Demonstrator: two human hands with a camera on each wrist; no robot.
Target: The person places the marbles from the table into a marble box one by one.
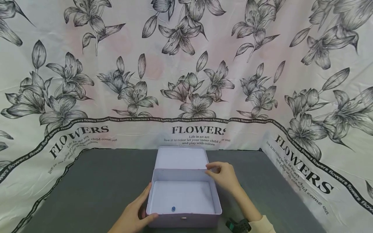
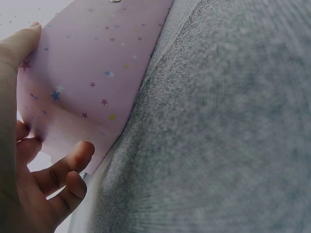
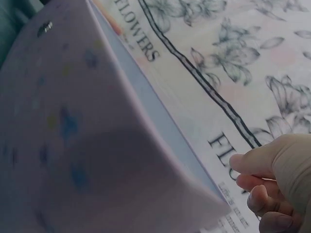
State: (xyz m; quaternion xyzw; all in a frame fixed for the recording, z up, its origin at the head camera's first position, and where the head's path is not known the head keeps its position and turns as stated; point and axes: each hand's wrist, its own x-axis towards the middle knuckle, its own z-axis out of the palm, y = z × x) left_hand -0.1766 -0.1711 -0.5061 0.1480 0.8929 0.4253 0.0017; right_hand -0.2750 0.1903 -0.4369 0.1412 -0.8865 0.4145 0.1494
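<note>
A pale lavender box (image 1: 184, 220) with a small metal clasp stands at the table's front, its white inside facing up. Its hinged lid (image 1: 182, 158) is raised at the back. On the box floor, near the front, lies a small blue oval piece (image 1: 173, 209). My left hand (image 1: 135, 210) grips the front left corner, thumb on the front and fingers along the side. Printed stars show on the box wall (image 2: 92, 73) in the left wrist view. My right hand (image 1: 223, 174) is at the back right corner by the lid's edge, fingers loosely bent, thumb and forefinger tips slightly apart.
A grey cloth (image 1: 110, 184) covers the table. White fabric (image 1: 195, 132) printed with lilies and "FLOWERS" lettering hangs behind and along both sides. A black strapped device (image 1: 239, 225) is at my right sleeve (image 1: 262, 225).
</note>
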